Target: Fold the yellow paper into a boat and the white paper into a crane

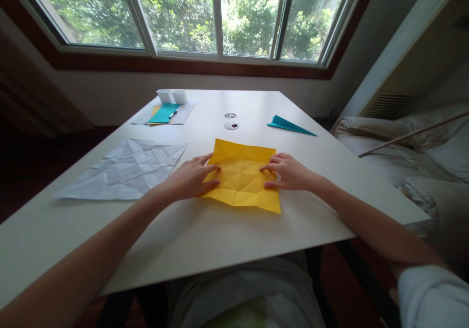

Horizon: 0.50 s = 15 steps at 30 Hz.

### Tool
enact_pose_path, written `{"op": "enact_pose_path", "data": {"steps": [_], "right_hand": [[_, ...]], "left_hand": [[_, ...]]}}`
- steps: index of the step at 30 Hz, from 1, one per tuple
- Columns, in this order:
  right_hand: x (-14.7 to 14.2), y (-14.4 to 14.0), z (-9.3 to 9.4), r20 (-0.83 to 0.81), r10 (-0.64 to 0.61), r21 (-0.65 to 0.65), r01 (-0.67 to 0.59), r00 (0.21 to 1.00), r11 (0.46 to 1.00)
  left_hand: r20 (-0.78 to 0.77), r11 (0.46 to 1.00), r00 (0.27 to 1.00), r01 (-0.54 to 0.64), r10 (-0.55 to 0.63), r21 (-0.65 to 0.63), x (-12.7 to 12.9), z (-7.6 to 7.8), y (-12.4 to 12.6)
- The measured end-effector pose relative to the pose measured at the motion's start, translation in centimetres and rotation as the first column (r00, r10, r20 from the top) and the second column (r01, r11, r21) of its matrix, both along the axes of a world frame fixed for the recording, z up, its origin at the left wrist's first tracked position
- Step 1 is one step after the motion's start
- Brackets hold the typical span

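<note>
Far left on the white tabletop (205,240): a creased white sheet (124,169), unfolded, lying flat, just left of the left hand and not touched by it. Beyond it, at the far left edge, a teal sheet (163,113) with a pen (173,114) across it and two small white cups (172,96) behind.

Left hand (190,177): palm down, fingers spread and flat, fingertips pressing the left edge of the yellow paper (242,176). Nothing pinched; the hand is open against the sheet.

Yellow paper: near-centre of the tabletop, directly in front of the person, roughly square and covered in crease lines (no clear long axis; its corners sit slightly skewed to the table edge). It lies between the two hands, both about equally close.

Right hand (287,172): also palm down, fingers loosely curled, tips resting on the right edge of the paper, gripping nothing.

Far centre: two small round marks (230,120) in the tabletop, which I cannot identify. Far right: a folded teal plane (289,125), well apart from the hands. Bedding (421,157) beyond the right edge.
</note>
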State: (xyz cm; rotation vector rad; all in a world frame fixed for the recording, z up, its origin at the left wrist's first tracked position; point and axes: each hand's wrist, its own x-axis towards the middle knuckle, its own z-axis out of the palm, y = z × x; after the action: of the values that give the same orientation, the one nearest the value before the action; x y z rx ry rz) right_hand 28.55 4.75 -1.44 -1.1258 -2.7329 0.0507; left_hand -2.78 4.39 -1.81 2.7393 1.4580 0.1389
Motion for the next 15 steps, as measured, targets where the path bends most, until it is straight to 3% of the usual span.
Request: {"op": "enact_pose_path", "data": {"steps": [4, 7, 9, 11, 13, 15], "right_hand": [[-0.1, 0.0, -0.2, -0.007, -0.010, -0.043, 0.010, 1.000, 0.999], [0.1, 0.3, -0.4, -0.006, -0.065, -0.058, 0.064, 0.998, 0.996], [0.2, 0.6, -0.6, -0.005, -0.101, -0.076, 0.100, 0.995, 0.992], [0.3, 0.7, -0.8, -0.014, -0.121, -0.100, 0.119, 0.993, 0.988], [0.3, 0.8, -1.0, -0.027, -0.137, -0.111, 0.134, 0.990, 0.985], [0.3, 0.9, -1.2, -0.027, -0.164, -0.109, 0.160, 0.986, 0.981]], "left_hand": [[0.225, 0.984, 0.964, -0.113, 0.142, -0.138, -0.1, -0.3, 0.7], [0.503, 0.907, 0.789, -0.158, 0.354, -0.390, 0.1, 0.1, 1.1], [0.614, 0.832, 0.622, -0.114, 0.486, -0.543, 0.4, 0.4, 1.1], [0.654, 0.779, 0.506, -0.060, 0.562, -0.624, 0.5, 0.7, 1.0], [0.645, 0.727, 0.457, -0.005, 0.613, -0.687, 0.5, 0.7, 1.0], [0.620, 0.669, 0.455, 0.068, 0.639, -0.740, 0.4, 0.5, 1.0]]}}
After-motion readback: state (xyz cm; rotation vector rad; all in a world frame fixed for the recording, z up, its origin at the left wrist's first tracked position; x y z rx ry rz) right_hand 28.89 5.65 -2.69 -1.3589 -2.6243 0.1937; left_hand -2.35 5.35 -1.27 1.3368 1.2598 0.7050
